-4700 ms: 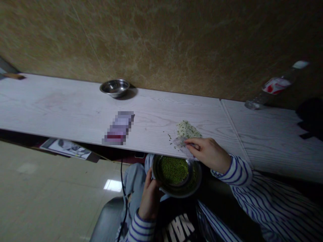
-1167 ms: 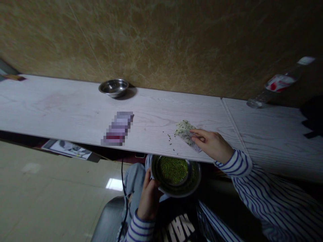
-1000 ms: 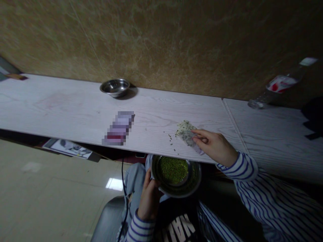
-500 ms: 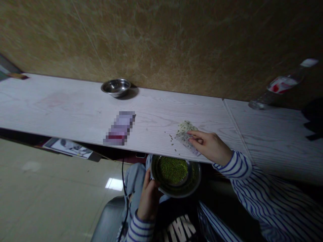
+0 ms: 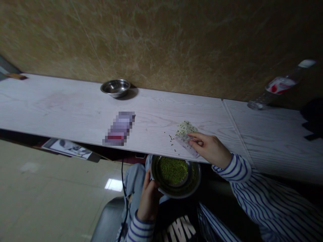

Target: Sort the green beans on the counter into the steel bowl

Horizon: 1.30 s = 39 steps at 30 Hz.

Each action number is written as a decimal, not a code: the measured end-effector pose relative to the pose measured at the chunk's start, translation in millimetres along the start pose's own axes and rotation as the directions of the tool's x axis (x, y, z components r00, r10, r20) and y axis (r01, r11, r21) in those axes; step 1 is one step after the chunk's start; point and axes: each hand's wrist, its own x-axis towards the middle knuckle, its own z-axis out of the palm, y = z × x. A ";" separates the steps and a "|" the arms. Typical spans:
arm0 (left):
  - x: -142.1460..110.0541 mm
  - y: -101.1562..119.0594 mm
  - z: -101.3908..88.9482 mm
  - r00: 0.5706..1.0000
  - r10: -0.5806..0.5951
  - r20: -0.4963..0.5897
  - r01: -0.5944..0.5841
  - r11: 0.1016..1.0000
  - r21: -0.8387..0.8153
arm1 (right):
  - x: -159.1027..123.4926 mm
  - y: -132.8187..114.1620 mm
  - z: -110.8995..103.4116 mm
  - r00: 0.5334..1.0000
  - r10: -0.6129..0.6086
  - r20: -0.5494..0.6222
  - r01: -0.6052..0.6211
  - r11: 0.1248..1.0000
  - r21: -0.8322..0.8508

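Note:
My left hand (image 5: 149, 198) grips the rim of a steel bowl (image 5: 194, 183) full of green beans (image 5: 174, 170), held just below the table's front edge. On the pale wooden table (image 5: 63, 107) my right hand (image 5: 209, 149) pinches a small card-like sheet (image 5: 187, 143) and presses it against a pile of mixed beans and white grains (image 5: 186, 128). A few loose green beans (image 5: 172, 140) lie scattered to the left of the sheet.
An empty steel bowl (image 5: 115, 88) stands at the table's far edge by the brown wall. A blurred flat packet (image 5: 119, 128) lies mid-table. A plastic bottle (image 5: 279, 85) lies at the far right, beside a dark object (image 5: 312, 117). Papers (image 5: 67, 149) lie under the table.
My right hand has slid the sheet back and forth by the pile, from the table's edge to the pile, then slightly back toward me. The left hand and bowl stayed put.

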 end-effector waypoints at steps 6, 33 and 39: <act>-0.2 0.8 -1.5 1.000 0.021 0.005 -0.021 1.000 -0.020 | 3.3 4.9 -3.2 0.999 0.031 -0.027 -0.031 0.999 0.011; -0.2 1.1 -1.9 1.000 0.020 -0.025 -0.020 1.000 -0.016 | 9.6 -8.0 1.2 1.000 0.021 -0.010 -0.021 0.999 0.033; -1.3 1.2 -1.5 0.998 0.055 -0.001 -0.055 0.998 0.024 | 12.9 -2.4 2.5 1.000 0.023 0.013 -0.023 0.999 0.027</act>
